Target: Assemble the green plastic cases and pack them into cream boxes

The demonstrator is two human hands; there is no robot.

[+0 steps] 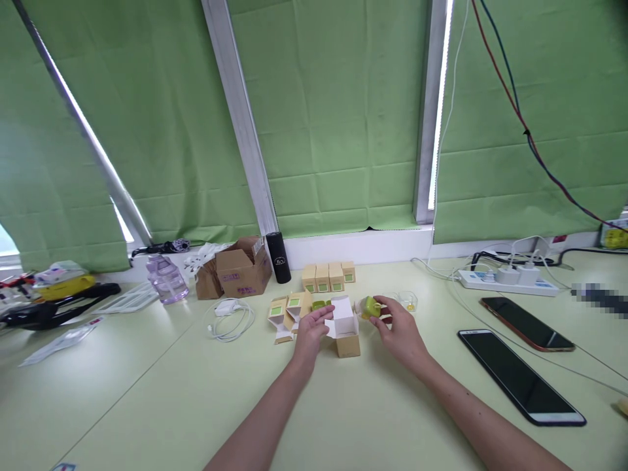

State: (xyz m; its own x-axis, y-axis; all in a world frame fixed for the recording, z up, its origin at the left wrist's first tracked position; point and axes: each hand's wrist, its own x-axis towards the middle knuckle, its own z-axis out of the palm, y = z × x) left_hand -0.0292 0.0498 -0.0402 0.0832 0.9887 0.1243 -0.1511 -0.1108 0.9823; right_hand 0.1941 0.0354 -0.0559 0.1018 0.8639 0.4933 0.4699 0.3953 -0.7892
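**Hands at an open carton on a work table**

Carton [346, 327] of pale card is shown standing on the table [196, 392] with its white flaps spread open. The left hand [314, 327] is laid against the flaps; whether they are pinched or only touched cannot be told. A small green item [371, 306] is gripped between thumb and fingers of the right hand [400, 330], just beside the carton's open top and slightly above the table. The step in hand is judged to be steadying the carton while the item is held at its mouth; any further handling calls for the flaps to be kept spread. Behind, a row of closed cartons [328, 277] is lined up; two opened ones [284, 314] lie to the left, near a coiled white cable [230, 319]. Two phones [520, 375] lie to the right, and green curtains [333, 118] cover the windows
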